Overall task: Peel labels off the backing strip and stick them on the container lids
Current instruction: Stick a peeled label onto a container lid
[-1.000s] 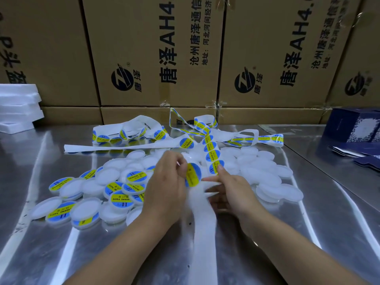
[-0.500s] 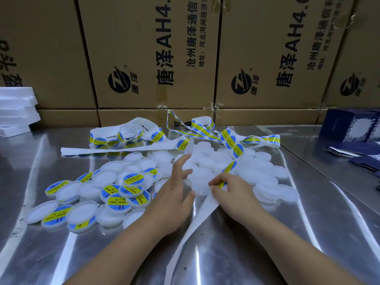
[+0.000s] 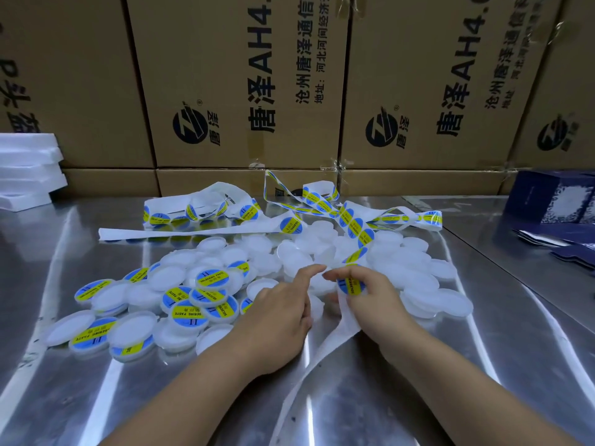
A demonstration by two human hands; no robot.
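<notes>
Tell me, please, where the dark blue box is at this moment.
In the head view, the dark blue box stands at the far right of the steel table, near the cardboard cartons and behind flat blue sheets.

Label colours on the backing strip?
Labels are blue with a yellow band across the middle; head view.

Glossy metal table (image 3: 418, 365), seemingly plastic lids (image 3: 167, 278)

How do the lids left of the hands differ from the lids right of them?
Many left lids carry blue-and-yellow labels; the right lids are bare white. The label strip trails across the right lids, not across the left lids. Both groups are round, white and lie overlapping on the metal table.
</notes>
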